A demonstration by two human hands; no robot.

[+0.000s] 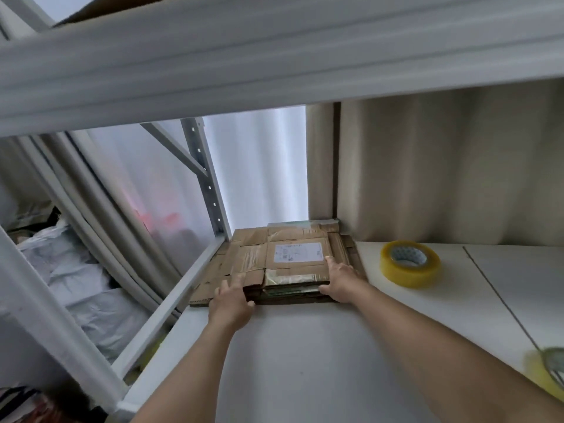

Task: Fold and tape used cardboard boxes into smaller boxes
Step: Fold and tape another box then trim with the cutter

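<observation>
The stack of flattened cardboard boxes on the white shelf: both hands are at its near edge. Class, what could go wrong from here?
1. The stack of flattened boxes is uneven; pulled by the left hand and right hand, loose sheets may slide off.
2. It sits at the shelf corner; pieces could drop over the left edge.
3. Swinging it right could knock the tape roll.

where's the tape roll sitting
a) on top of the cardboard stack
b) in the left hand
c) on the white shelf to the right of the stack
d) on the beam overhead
c: the yellow tape roll stands on the white shelf, right of the flattened cardboard stack and apart from it.
</observation>
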